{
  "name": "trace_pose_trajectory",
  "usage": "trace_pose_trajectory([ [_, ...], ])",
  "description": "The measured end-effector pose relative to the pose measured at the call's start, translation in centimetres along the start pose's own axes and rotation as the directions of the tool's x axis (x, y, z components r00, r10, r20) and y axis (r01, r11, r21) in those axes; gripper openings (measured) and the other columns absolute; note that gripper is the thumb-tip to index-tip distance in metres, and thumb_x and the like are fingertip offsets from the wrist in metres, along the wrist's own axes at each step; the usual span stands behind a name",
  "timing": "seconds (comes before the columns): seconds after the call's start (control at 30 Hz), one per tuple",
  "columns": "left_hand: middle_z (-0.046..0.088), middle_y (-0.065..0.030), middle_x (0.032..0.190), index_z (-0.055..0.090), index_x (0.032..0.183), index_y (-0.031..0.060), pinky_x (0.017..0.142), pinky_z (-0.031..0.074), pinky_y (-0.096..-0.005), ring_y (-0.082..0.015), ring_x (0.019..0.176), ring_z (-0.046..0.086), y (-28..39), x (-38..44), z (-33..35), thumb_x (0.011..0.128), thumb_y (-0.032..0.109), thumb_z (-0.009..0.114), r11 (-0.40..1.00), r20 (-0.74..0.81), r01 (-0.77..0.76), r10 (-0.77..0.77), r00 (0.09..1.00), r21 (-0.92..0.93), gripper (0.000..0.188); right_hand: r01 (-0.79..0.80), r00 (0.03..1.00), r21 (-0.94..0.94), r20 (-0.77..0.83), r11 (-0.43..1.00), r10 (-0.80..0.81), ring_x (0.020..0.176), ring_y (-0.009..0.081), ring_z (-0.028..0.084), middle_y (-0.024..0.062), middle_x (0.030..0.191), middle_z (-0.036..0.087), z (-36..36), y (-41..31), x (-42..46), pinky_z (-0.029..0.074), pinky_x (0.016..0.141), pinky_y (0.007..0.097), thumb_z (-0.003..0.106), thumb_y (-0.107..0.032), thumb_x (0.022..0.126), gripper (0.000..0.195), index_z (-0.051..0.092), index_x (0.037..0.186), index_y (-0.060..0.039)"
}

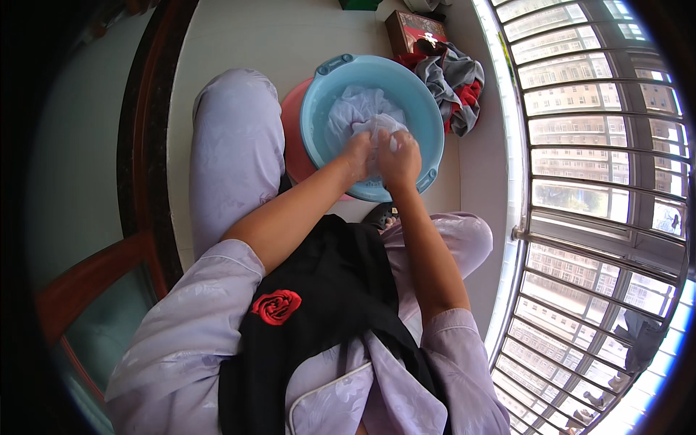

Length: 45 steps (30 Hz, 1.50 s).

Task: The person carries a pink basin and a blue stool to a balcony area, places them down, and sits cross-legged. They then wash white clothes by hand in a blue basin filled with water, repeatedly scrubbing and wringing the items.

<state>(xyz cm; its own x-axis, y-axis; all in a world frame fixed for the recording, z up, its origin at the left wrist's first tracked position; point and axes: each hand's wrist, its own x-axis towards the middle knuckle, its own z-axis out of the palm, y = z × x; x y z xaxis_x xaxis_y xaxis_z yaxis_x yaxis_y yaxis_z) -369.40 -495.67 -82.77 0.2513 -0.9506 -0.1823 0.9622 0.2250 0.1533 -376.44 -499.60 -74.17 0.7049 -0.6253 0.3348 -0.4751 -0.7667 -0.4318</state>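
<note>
A light blue plastic basin (421,103) stands on the floor in front of me, between my knees. Thin white cloth (363,103) lies bunched and wet in the water inside it. Near the basin's front, my left hand (360,151) grips a gathered part of this cloth. Close at its right, my right hand (399,155) is closed on the same bunch, with a whitish bit, perhaps suds or cloth, showing at its fingers. My fingertips are partly hidden by the cloth and by the hands themselves.
A pink basin (293,138) shows under the blue one's left side. Grey and red clothes (454,81) lie heaped at the right, before a patterned box (416,27). A barred window (576,130) runs along the right. At the left is a wooden-framed door (98,283).
</note>
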Motion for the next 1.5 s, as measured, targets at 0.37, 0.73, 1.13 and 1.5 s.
trace_pose_trajectory([
  [0.37, 0.061, -0.0109, 0.100, 0.057, 0.105, 0.0093, 0.077, 0.051, -0.0387, -0.0252, 0.090, 0.061, 1.2, -1.4, 2.9, 0.090, 0.024, 0.031, 0.994, -0.097, 0.107, -0.110, 0.989, -0.040, 0.033, -0.042, 0.999, -0.019, 0.005, 0.999, 0.043, 0.073, 0.0333, 0.059, 0.0150, 0.073, 0.061, 0.2, 0.1, 0.9, 0.046, 0.062, 0.0425, 0.056, -0.034, 0.083, 0.032, 0.059, 0.068, -0.0053],
  [0.73, 0.057, -0.0110, 0.114, 0.052, 0.117, 0.0066, 0.091, 0.045, -0.0384, -0.0250, 0.106, 0.056, 3.0, -2.6, 6.3, 0.095, 0.033, 0.027, 0.991, -0.192, 0.130, -0.125, 0.973, 0.014, 0.042, -0.454, 0.891, 0.465, 0.236, 0.760, 0.387, 0.053, 0.0168, 0.053, 0.0097, 0.057, 0.054, -0.8, 4.9, 3.6, 0.042, 0.053, 0.0313, 0.061, -0.038, 0.084, 0.038, 0.059, 0.072, -0.0014],
  [1.13, 0.058, -0.0054, 0.103, 0.053, 0.110, 0.0120, 0.072, 0.049, -0.0333, -0.0211, 0.091, 0.060, 1.0, -3.3, 4.3, 0.093, 0.040, 0.036, 0.956, -0.212, 0.101, -0.041, 0.976, 0.277, 0.036, -0.049, 0.998, 0.013, -0.045, 0.999, 0.050, 0.072, 0.0321, 0.060, 0.0120, 0.071, 0.062, -0.5, -2.3, 0.0, 0.047, 0.064, 0.0415, 0.062, -0.035, 0.078, 0.028, 0.063, 0.074, -0.0074],
  [1.5, 0.058, -0.0029, 0.092, 0.053, 0.100, 0.0133, 0.062, 0.046, -0.0317, -0.0165, 0.080, 0.058, 1.7, -2.5, 2.7, 0.089, 0.031, 0.045, 0.915, -0.450, 0.161, 0.025, 0.893, 0.371, 0.022, -0.085, 0.995, 0.018, 0.045, 0.996, 0.084, 0.071, 0.0301, 0.062, 0.0151, 0.068, 0.062, -1.4, -2.3, 0.2, 0.048, 0.060, 0.0413, 0.061, -0.030, 0.076, 0.024, 0.064, 0.069, -0.0069],
])
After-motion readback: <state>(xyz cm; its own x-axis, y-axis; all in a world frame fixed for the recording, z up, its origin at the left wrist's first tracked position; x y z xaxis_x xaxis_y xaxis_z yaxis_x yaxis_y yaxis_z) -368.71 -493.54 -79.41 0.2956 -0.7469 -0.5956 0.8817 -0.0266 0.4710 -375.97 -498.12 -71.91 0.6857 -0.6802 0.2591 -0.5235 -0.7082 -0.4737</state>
